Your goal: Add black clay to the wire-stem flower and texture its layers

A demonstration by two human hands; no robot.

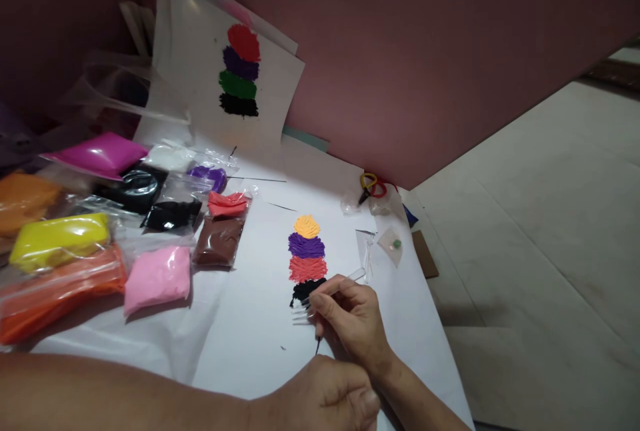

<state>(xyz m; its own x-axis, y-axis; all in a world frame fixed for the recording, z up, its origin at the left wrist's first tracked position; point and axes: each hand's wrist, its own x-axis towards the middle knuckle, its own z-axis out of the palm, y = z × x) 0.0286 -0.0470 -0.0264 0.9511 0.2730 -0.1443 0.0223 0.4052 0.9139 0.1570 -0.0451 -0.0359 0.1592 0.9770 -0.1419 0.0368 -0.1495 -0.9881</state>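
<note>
Four stacked clay patches colour your white paper sheet (260, 324); your right hand (350, 318) pinches a clear plastic fork (320, 301) on the black patch (306, 290) (lowest one), left hand (325, 394) fisted nearby.

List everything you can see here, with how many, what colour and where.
clay packets: about ten; pink, yellow, orange, magenta, black, brown, red, purple, white; left on the paper.
clay stack: one; yellow, purple, red, black patches; centre of the white paper.
finished sheet: one; red, purple, green, black patches; leaning on the wall.
scissors: one, yellow and red handles, by the wall.
clear fork: one, at the black patch.
right hand: holds the fork.
left hand: closed fist, bottom edge, contents unclear.
</note>
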